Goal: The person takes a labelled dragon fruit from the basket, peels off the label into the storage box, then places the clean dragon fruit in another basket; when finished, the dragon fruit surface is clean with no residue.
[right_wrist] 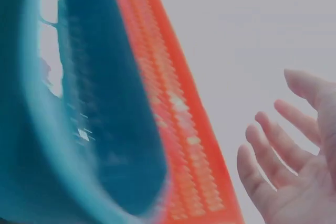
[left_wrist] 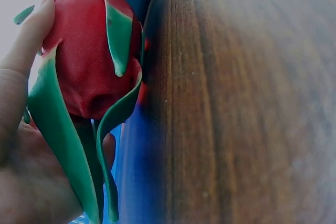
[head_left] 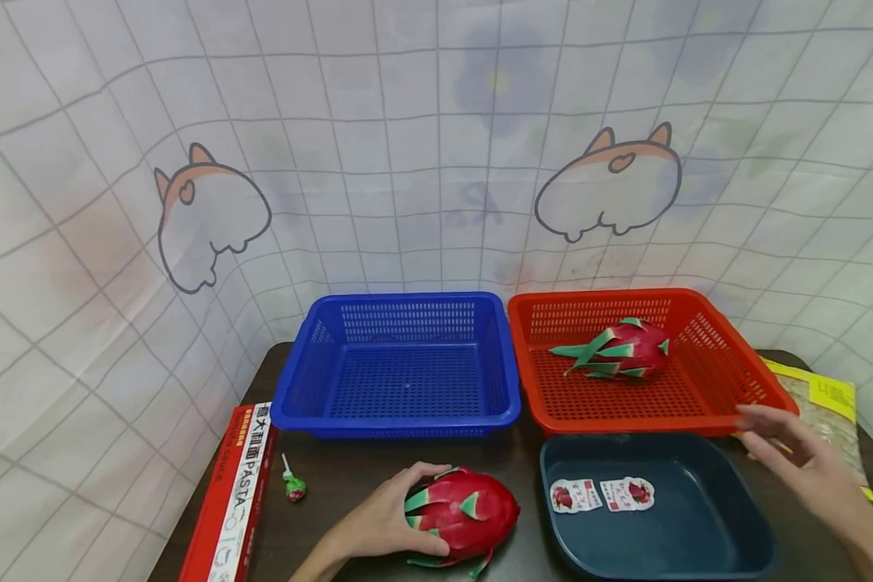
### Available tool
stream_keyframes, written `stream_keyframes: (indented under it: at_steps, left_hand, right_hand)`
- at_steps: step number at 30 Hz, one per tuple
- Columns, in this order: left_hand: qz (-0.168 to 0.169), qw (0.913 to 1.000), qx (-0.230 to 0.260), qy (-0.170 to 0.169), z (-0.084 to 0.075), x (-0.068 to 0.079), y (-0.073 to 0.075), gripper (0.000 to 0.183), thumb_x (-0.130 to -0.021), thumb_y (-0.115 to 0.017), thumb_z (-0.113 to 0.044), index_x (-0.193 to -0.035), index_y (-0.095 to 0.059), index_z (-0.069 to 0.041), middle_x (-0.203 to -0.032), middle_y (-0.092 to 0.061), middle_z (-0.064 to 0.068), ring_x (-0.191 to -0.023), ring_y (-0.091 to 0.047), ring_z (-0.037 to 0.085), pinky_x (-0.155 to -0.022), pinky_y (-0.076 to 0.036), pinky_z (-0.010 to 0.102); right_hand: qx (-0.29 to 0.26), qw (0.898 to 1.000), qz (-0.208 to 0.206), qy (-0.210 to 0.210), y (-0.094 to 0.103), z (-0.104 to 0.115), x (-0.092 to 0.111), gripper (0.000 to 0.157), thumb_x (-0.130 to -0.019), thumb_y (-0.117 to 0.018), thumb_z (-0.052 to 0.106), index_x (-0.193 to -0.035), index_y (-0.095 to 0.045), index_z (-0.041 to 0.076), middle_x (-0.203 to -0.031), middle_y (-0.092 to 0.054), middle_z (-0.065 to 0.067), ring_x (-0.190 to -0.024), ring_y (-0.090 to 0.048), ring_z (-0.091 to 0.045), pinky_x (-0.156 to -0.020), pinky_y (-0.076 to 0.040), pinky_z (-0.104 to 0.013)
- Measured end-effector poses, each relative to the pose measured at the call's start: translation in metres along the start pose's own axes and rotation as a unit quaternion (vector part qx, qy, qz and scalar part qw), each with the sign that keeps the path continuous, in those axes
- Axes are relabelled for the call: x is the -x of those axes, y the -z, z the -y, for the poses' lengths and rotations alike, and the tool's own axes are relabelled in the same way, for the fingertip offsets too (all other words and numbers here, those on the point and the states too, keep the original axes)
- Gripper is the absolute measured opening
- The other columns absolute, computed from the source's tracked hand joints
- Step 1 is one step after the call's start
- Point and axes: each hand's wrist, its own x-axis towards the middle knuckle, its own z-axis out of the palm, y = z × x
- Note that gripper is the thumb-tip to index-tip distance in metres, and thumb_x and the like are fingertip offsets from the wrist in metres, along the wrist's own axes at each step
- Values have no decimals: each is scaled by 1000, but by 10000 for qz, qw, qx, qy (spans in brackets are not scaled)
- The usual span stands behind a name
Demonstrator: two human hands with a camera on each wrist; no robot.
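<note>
My left hand [head_left: 393, 516] grips a red dragon fruit [head_left: 473, 511] with green leaf flaps, low over the table's front middle. In the left wrist view the thumb lies along one side of the dragon fruit [left_wrist: 86, 51], its long green flaps trailing over the palm. My right hand [head_left: 807, 465] is raised at the right, fingers spread and holding nothing, beside the dark teal tray [head_left: 669, 533]. Two dragon fruit stickers [head_left: 602, 495] lie in that tray. The right wrist view shows the right hand [right_wrist: 294, 166] with its fingers loosely bent, apart from the tray.
A blue basket [head_left: 407, 423] stands at the back left. Beside it, a red basket [head_left: 633, 423] holds another dragon fruit [head_left: 629, 349]. At the left lie a red pasta box [head_left: 229, 493] and a green lollipop [head_left: 294, 487]. A yellow-topped packet [head_left: 829, 404] lies far right.
</note>
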Motion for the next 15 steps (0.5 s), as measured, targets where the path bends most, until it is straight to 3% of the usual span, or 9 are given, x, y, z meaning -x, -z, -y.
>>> stream_keyframes:
  at_steps: [2, 4, 7, 9, 11, 12, 13, 14, 15]
  left_hand:
    - [-15, 10000, 5, 10, 1, 1, 1, 73, -77, -80, -43, -138, -41, -39, -135, -54, -8, -116, -54, 12, -84, -52, 26]
    - [0, 10000, 31, -7, 1, 1, 2, 73, -77, -80, -42, -138, -41, -39, -136, -54, -8, -116, -55, 11, -85, -52, 25]
    - [67, 9999, 127, -15, 2, 1, 3, 72, -77, -79, -42, -138, -40, -37, -136, -55, -7, -115, -56, 10, -85, -52, 24]
    - [111, 9998, 148, -28, 2, 0, 3, 72, -78, -79, -42, -138, -40, -36, -137, -54, -7, -116, -56, 10, -85, -52, 24]
    - [137, 9998, 149, -34, 2, 0, 3, 73, -78, -79, -42, -138, -40, -36, -138, -53, -7, -117, -55, 10, -86, -52, 25]
    - [147, 9998, 119, -46, 2, 0, 2, 73, -78, -79, -42, -139, -39, -35, -139, -53, -7, -118, -55, 10, -86, -52, 25]
    - [154, 9998, 69, -55, 2, -1, 2, 74, -77, -79, -43, -139, -39, -36, -140, -52, -8, -118, -55, 10, -87, -52, 25]
    - [156, 9999, 14, -58, 1, 0, 1, 74, -77, -80, -43, -139, -39, -36, -140, -52, -9, -119, -54, 10, -87, -52, 26]
    - [154, 9999, -38, -58, 1, 0, 1, 74, -77, -80, -43, -138, -39, -36, -141, -51, -9, -119, -54, 10, -87, -51, 26]
  right_hand:
    - [66, 9993, -365, 51, 8, -7, -9, 47, -93, -61, 3, -138, -48, 10, -110, -51, 32, -94, -50, 16, -67, -47, -3]
    - [345, 9973, -654, 48, 14, -14, -18, 54, -92, -63, 6, -142, -43, 4, -121, -52, 22, -98, -43, 17, -67, -42, 1]
    - [975, 9920, -782, -151, 20, -27, -32, 67, -92, -65, 17, -147, -33, -3, -137, -46, -9, -115, -42, -10, -61, -34, -4]
    - [1330, 9879, -769, -232, 22, -38, -39, 72, -91, -66, 21, -147, -29, -7, -140, -36, -33, -121, -37, -33, -66, -43, -20]
    - [1555, 9853, -649, -287, 23, -50, -44, 78, -91, -66, 24, -148, -24, -8, -140, -29, -41, -118, -28, -53, -68, -44, -39]
    - [1631, 9845, -579, -280, 23, -56, -46, 79, -91, -66, 26, -148, -23, -9, -140, -30, -42, -118, -28, -54, -72, -43, -50]
    - [1634, 9850, -509, -229, 23, -62, -47, 79, -90, -66, 25, -148, -25, -8, -137, -33, -41, -119, -33, -47, -71, -44, -52]
    - [1599, 9860, -423, -196, 22, -68, -48, 79, -90, -67, 25, -148, -25, -8, -135, -36, -40, -118, -38, -38, -72, -46, -51]
    - [1545, 9874, -322, -151, 22, -73, -49, 78, -90, -67, 24, -148, -26, -8, -134, -38, -38, -115, -42, -26, -72, -48, -41]
